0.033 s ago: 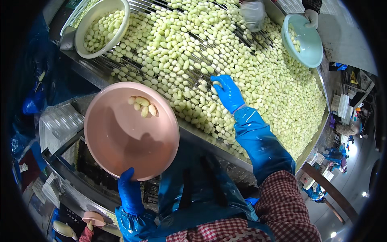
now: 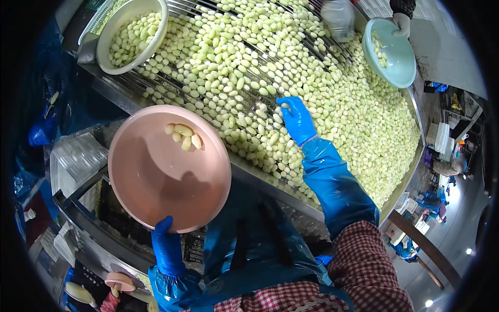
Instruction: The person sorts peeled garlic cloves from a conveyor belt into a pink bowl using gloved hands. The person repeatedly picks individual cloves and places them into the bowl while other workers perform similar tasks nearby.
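Note:
My blue-gloved left hand (image 2: 165, 245) grips the lower rim of a pink bowl (image 2: 156, 171), its fingers round the edge. A small cluster of pale oval pieces (image 2: 184, 135) lies in the bowl's upper right part. My right hand (image 2: 295, 117), also gloved in blue, is over a metal grate (image 2: 254, 101) spread thickly with pale green oval pieces (image 2: 353, 135). Its fingertips are pinched at a single oval piece among them.
A cream bowl (image 2: 106, 52) of pieces sits upper left beside a slotted basket (image 2: 93, 21). A co-worker's gloved hand (image 2: 401, 26) holds a mint bowl (image 2: 395, 67); another, blurred (image 2: 338, 21), works the pile. A metal rim (image 2: 270, 190) borders the grate; stacked trays (image 2: 78, 161) stand left.
My right hand has shifted slightly to the right over the pieces. The co-worker's blurred hand at the top has moved a little rightward. My left hand and the pink bowl look the same.

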The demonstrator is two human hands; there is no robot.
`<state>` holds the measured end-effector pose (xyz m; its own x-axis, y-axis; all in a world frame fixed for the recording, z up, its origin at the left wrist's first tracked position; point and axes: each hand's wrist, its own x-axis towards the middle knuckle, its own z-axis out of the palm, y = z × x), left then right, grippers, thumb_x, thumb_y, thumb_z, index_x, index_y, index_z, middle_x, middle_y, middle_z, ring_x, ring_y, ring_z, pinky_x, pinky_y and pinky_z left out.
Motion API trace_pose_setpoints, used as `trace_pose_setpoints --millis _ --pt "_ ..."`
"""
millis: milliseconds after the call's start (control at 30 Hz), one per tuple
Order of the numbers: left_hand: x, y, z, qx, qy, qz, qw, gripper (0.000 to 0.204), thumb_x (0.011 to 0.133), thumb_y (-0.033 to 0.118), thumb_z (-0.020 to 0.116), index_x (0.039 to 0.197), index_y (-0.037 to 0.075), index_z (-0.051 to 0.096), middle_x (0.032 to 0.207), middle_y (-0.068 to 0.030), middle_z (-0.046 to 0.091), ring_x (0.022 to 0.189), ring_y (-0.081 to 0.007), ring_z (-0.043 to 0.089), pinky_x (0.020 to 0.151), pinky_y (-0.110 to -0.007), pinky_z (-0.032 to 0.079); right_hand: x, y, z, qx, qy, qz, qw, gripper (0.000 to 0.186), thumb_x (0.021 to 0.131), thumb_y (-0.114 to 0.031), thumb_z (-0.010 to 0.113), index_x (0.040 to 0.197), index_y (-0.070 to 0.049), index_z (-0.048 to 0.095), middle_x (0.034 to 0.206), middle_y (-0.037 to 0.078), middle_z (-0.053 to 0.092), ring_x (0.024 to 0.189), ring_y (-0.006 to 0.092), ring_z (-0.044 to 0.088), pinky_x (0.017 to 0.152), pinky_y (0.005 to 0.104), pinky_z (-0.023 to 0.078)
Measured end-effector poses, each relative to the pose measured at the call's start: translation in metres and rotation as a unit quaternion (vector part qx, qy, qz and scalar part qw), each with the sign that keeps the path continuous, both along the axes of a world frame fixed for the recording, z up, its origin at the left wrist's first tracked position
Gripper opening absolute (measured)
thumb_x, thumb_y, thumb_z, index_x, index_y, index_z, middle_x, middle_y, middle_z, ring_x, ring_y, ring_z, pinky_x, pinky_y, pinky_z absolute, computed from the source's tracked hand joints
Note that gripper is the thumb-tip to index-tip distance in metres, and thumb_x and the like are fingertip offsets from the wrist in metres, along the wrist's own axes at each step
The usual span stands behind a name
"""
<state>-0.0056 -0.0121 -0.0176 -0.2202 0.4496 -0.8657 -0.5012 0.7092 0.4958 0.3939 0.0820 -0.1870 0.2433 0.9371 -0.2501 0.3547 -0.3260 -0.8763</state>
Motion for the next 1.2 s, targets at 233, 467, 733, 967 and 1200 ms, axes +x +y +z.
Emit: trace_pose_setpoints --millis 233,467,733,967,1200 --pt "0.015 0.004 0.011 -0.007 0.034 0.004 0.999 0.057 0.076 0.016 0.064 0.128 -0.001 0.047 0.12 -0.0119 0.054 0.11 -0.0254 0.053 0.096 -0.035 0.042 -0.008 0.008 0.03 0.014 -0.041 0.029 0.999 0.02 0.089 -0.003 0.056 0.108 -0.007 0.063 0.098 0.003 0.064 0.082 0.0104 0.058 0.074 0.0244 0.048" --pt "0.013 0.002 0.008 0.013 0.013 0.009 1.0 0.061 0.077 0.012 0.063 0.133 0.001 0.04 0.127 -0.013 0.049 0.118 -0.0288 0.048 0.104 -0.041 0.039 -0.05 -0.003 0.002 0.019 -0.34 0.23 0.912 0.05 0.083 -0.001 0.049 0.129 -0.019 0.052 0.116 0.012 0.058 0.101 0.0296 0.06 0.08 0.0389 0.052" --pt "0.016 -0.003 0.008 0.036 0.008 0.012 0.999 0.053 0.078 0.015 0.063 0.127 0.0 0.047 0.12 -0.0116 0.053 0.112 -0.0245 0.052 0.097 -0.036 0.042 -0.066 0.005 0.003 -0.049 -0.363 0.182 0.912 0.038 0.081 -0.012 0.056 0.118 -0.018 0.057 0.102 0.014 0.057 0.081 0.0347 0.061 0.068 0.0443 0.05" --pt "0.019 -0.005 0.012 0.024 0.03 -0.011 0.999 0.057 0.079 0.013 0.062 0.131 -0.001 0.043 0.126 -0.0135 0.051 0.117 -0.0278 0.05 0.099 -0.041 0.043 -0.043 -0.022 0.005 -0.041 -0.256 0.075 0.963 0.026 0.078 -0.021 0.06 0.102 -0.013 0.063 0.096 0.017 0.06 0.087 0.0378 0.059 0.075 0.0445 0.049" --pt "0.021 -0.006 0.007 0.037 0.026 -0.009 0.999 0.057 0.079 0.013 0.063 0.13 -0.001 0.044 0.124 -0.0119 0.053 0.114 -0.026 0.051 0.098 -0.037 0.043 -0.034 0.004 0.107 -0.099 0.365 -0.051 0.924 0.023 0.085 -0.012 0.063 0.103 0.002 0.06 0.084 0.008 0.064 0.084 0.0149 0.062 0.073 0.0269 0.053"
